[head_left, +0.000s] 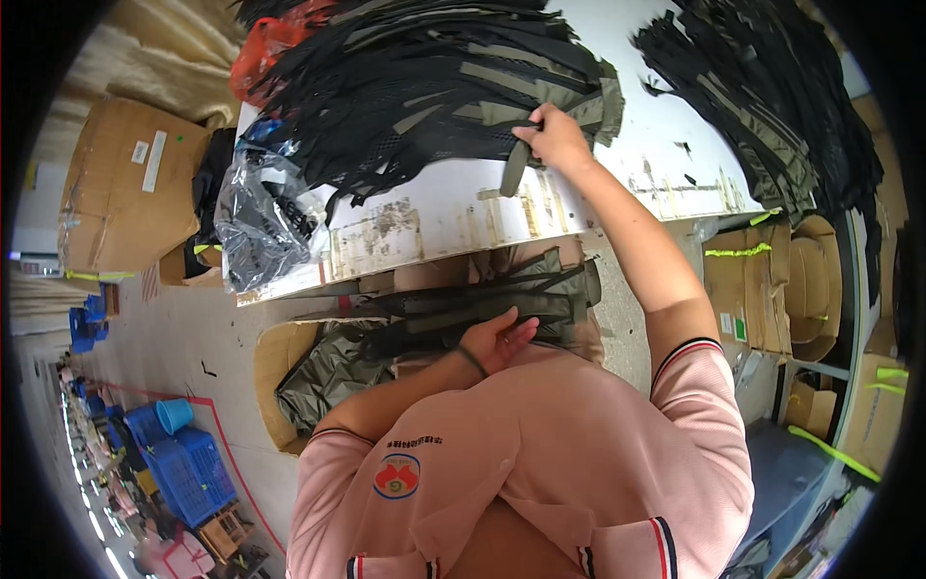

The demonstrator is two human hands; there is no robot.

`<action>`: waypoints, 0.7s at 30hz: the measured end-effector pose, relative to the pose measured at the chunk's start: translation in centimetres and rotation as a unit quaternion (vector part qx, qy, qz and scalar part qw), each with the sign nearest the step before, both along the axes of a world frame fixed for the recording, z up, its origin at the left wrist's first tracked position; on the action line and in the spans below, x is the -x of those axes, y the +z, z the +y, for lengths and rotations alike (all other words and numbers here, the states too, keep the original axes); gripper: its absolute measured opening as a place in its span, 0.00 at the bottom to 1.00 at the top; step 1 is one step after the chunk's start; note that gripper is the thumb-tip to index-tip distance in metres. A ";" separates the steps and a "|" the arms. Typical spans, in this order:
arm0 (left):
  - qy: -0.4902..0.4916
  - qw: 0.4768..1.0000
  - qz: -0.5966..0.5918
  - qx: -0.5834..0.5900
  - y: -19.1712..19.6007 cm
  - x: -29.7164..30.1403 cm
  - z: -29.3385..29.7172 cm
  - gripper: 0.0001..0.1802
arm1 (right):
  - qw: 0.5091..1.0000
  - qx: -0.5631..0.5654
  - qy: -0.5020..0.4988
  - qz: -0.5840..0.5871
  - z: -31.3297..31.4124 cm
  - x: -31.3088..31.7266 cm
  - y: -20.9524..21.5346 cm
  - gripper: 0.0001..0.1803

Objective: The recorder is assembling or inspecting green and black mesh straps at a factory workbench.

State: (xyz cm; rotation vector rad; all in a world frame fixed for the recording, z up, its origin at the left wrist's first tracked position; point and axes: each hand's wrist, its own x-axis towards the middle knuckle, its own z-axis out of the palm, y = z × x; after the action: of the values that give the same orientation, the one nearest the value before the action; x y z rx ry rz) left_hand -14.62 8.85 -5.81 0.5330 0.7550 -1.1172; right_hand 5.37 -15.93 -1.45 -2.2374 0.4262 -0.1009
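Note:
A large pile of black mesh and olive fabric strips (424, 106) covers the white table. At its right end, my right hand (558, 140) is closed, with thumb and fingers pinching an olive-and-black fabric strip (516, 166). The strip's olive end hangs toward the table's front edge. Below that edge, more black and olive fabric strips (482, 301) lie across my lap. My left hand (497, 344) rests against them near my body, palm turned up, fingers apart and nothing visible in it.
Another heap of black and olive strips (752, 106) sits at the table's right. A clear plastic bag (265, 222) hangs over the left corner, near a red bag (270, 48). Cardboard boxes (130, 183) stand left; an open carton (280, 386) holds dark fabric beside me.

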 end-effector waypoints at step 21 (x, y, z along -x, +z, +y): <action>-0.588 0.156 -0.734 -0.301 -5.4 -3.9 4.5 0.49 | 0.997 0.064 -0.030 -0.033 0.9 4.9 -3.4 0.21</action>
State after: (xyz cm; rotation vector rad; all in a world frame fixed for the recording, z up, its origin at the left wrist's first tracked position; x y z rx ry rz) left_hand -10.73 13.40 -11.18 2.6490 -1.5286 -0.7466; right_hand 0.45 -14.99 -4.89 -2.3406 0.4624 -0.2390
